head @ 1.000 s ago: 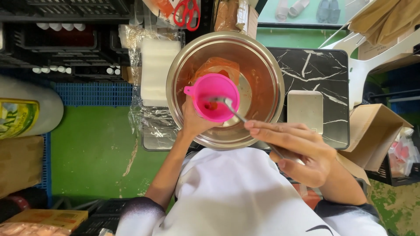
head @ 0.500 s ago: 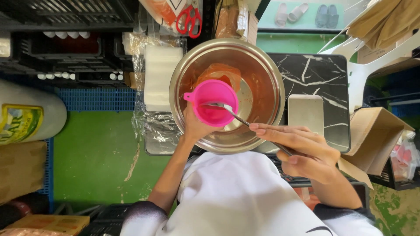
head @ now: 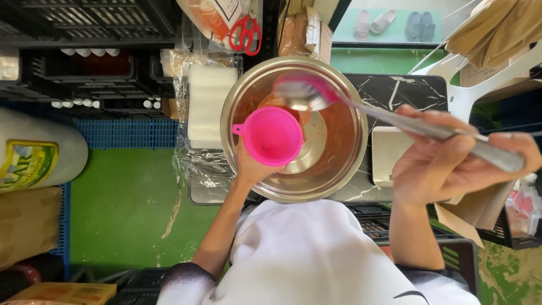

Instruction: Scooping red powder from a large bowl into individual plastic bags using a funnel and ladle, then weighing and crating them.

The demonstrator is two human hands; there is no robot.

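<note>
A large steel bowl (head: 344, 147) smeared with orange-red sauce stands in front of me. My left hand (head: 252, 168) holds a pink funnel (head: 272, 135) upright over the near left part of the bowl; what lies under the funnel is hidden. My right hand (head: 451, 161) grips the handle of a long metal spoon (head: 307, 95), raised high toward the camera at the right. The spoon's bowl hangs blurred above the far side of the steel bowl, past the funnel.
A white block in clear plastic wrap (head: 209, 104) lies left of the bowl. A marble-patterned board (head: 406, 90) and a white rectangular device (head: 387, 152) sit to the right. Red scissors (head: 245, 31), black crates (head: 84, 39), a big white sack (head: 34, 158) and cardboard boxes (head: 480, 214) surround me.
My right hand has lifted the spoon out of the funnel and up toward the camera, to the right. The left hand keeps the funnel in place.
</note>
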